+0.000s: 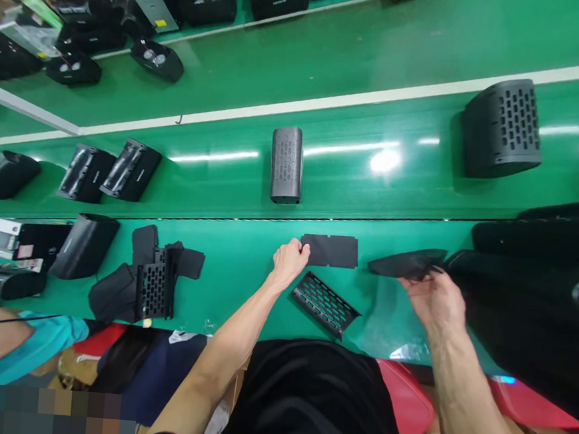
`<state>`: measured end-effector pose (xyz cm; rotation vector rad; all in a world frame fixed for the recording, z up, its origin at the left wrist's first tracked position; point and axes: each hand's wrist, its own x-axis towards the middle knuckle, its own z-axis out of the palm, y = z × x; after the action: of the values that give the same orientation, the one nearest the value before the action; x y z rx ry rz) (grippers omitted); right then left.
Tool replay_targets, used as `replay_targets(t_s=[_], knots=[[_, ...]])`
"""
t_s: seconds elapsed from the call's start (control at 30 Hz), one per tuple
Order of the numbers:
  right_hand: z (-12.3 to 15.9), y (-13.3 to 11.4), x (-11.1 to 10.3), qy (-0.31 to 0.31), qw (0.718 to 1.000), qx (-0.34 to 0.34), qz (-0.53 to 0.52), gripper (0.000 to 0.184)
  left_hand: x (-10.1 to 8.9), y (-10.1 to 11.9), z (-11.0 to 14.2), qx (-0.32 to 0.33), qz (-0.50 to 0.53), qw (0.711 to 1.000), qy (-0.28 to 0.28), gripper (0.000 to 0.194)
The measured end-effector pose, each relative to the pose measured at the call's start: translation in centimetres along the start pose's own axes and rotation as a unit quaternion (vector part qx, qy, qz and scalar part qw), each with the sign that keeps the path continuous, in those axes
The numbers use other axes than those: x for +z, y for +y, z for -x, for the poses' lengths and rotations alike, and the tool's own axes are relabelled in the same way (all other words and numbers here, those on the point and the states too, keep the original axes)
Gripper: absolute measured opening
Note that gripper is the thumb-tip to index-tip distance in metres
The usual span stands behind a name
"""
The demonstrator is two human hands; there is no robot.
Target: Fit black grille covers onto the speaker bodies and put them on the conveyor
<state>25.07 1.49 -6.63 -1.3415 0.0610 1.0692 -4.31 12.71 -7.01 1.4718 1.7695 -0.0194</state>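
My left hand is closed, its fingers pinched at the left end of a flat black rectangular sheet with small notches midway along its edges. My right hand grips the right end of a thin, dark, pointed sheet, raised at a slant over the green table. Between my hands, nearer my body, a black slotted grille lies hollow side up, apart from both hands.
A grey perforated speaker housing stands on the belt ahead, a larger one at right. Black sheets and another grille are piled at left. A person's teal sleeve is at left; a dark bulky shape borders my right hand.
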Motion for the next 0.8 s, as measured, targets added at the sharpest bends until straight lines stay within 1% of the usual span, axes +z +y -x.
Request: replay_targets(t_s=[0.07,0.1,0.13,0.17,0.2,0.23,0.27,0.3,0.33,0.4,0.43,0.47,0.53,0.57,0.6,0.63,0.7,0.8], knots=[[1.7,1.2,1.2,-0.036,0.998,0.054,0.0,0.01,-1.0,0.1,0.9,0.011,-0.017,0.999,0.037,0.032],[2.6,1.9,1.8,-0.055,0.995,0.088,-0.006,0.007,-1.4,0.0,1.5,0.036,-0.002,0.999,0.039,0.04],[3.5,2.5,2.5,-0.074,0.99,0.123,-0.015,0.005,-1.7,-0.1,2.1,0.073,0.038,0.996,0.022,0.048],[4.3,3.1,3.1,-0.091,0.984,0.154,-0.025,0.006,-1.8,-0.2,2.7,0.113,0.099,0.989,-0.015,0.056],[5.0,3.7,3.7,-0.11,0.976,0.184,-0.037,0.008,-1.7,-0.4,3.2,0.143,0.176,0.971,-0.071,0.064],[5.7,4.2,4.1,-0.127,0.969,0.209,-0.047,0.009,-1.5,-0.7,3.7,0.154,0.253,0.946,-0.133,0.072],[6.3,4.6,4.5,-0.141,0.963,0.223,-0.055,0.01,-1.1,-0.9,4.2,0.138,0.321,0.918,-0.187,0.08],[6.8,5.0,4.7,-0.152,0.96,0.228,-0.059,0.011,-0.6,-1.1,4.5,0.103,0.371,0.896,-0.221,0.085],[7.2,5.3,4.8,-0.16,0.958,0.23,-0.061,0.012,-0.1,-1.2,4.8,0.061,0.402,0.882,-0.236,0.088],[7.8,5.7,4.7,-0.178,0.951,0.241,-0.07,0.013,1.0,-1.3,5.3,-0.005,0.436,0.868,-0.236,0.087],[8.1,5.8,4.6,-0.185,0.948,0.247,-0.073,0.014,1.4,-1.3,5.5,-0.022,0.452,0.859,-0.238,0.084],[8.4,5.9,4.4,-0.19,0.946,0.252,-0.077,0.013,1.7,-1.2,5.7,-0.031,0.469,0.846,-0.252,0.08],[8.8,6.1,3.9,-0.193,0.943,0.258,-0.08,0.011,2.0,-1.2,6.1,-0.038,0.508,0.812,-0.285,0.071],[9.1,6.2,3.6,-0.193,0.943,0.26,-0.082,0.011,2.0,-1.2,6.3,-0.04,0.521,0.802,-0.29,0.067],[9.2,6.2,3.4,-0.193,0.942,0.261,-0.084,0.012,1.9,-1.2,6.4,-0.04,0.526,0.8,-0.285,0.064],[9.4,6.3,3.1,-0.193,0.942,0.262,-0.086,0.013,1.8,-1.3,6.5,-0.037,0.524,0.806,-0.272,0.061],[9.5,6.3,2.6,-0.192,0.94,0.268,-0.086,0.018,1.4,-1.5,6.5,-0.021,0.5,0.831,-0.242,0.056],[9.3,6.1,1.7,-0.192,0.938,0.28,-0.072,0.039,0.9,-1.7,6.3,0.007,0.434,0.873,-0.222,0.046]])
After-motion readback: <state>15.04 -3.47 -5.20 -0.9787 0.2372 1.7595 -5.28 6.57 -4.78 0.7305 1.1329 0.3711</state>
